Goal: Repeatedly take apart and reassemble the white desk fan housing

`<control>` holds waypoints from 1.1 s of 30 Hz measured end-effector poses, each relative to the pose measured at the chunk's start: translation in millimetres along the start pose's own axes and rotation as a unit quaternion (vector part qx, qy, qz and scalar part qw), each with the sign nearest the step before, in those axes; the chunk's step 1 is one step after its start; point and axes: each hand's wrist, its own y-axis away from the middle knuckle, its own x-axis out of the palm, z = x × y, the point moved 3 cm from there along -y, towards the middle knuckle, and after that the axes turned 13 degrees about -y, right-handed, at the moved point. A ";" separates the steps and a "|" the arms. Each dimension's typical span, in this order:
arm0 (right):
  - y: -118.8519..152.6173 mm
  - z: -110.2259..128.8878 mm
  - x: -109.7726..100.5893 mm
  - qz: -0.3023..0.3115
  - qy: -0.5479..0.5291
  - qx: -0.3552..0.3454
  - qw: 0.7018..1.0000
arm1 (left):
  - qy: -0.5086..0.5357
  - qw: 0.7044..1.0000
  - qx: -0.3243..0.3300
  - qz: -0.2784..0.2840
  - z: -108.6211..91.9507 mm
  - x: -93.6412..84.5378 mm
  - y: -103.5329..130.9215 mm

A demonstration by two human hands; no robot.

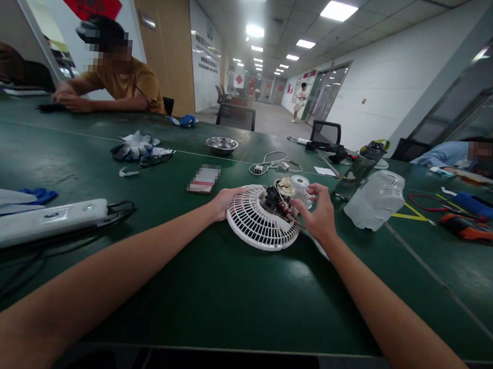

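Note:
A white round fan grille (250, 222) lies on the green table in front of me, tilted slightly. On top of it sits an exposed motor assembly (277, 201) with dark parts, wires and a pale gear housing. My left hand (223, 202) grips the grille's left rim. At the other side, my right hand (321, 217) is beside the motor, thumb and fingers apart; whether the thumb touches the motor I cannot tell. Just behind the right fingers is a white round part (300, 183), partly hidden. A white plastic housing (377, 200) stands farther right.
A water bottle (361, 168) stands behind the housing. Around lie a metal bowl (222, 144), white cable (269, 164), small box (204, 179), gloves (136, 146), power strip (51, 223) and orange-black multimeter (471, 228). Other people sit across the table and at right.

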 end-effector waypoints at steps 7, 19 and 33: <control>-15.6 -59.1 -4.4 0.046 0.113 0.067 0.990 | -0.007 1.000 0.013 -0.020 1.8 -4.9 -4.1; -10.2 -28.9 2.0 -0.028 -0.397 0.280 0.874 | -0.139 0.974 0.150 -0.094 1.0 -13.1 -15.0; 4.9 29.7 4.3 0.159 -0.090 -0.018 0.983 | -0.569 0.720 0.382 0.110 -30.5 16.6 30.5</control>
